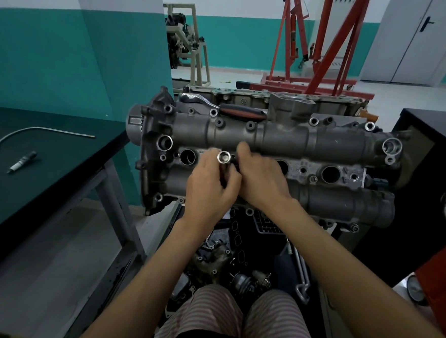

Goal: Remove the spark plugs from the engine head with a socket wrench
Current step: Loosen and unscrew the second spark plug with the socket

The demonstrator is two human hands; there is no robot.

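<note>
Over the engine head (pixel 284 141), between its left wells, left hand (pixel 210 186) grips the socket (pixel 223 157), right hand (pixel 262 182) pinching beside it; the ratchet (pixel 221 106) lies behind; likely risk: socket slipping into an open well.

Both forearms are extended forward from the bottom of the view, bare, converging toward the centre. Left hand (pixel 210 183) is seen back-up, wrist nearly straight, fingers curled, the thumb and forefinger pinched round a small ring-mouthed metal piece (pixel 223 157) at the fingertips. Right hand (pixel 262 180) is placed just beside the left, touching it at the knuckles, back-up, fingers curled downward; what is gripped beneath cannot be told. Slight motion blur is noted on the right fingers (pixel 244 150). Striped-trousered knees are visible below the arms.
</note>
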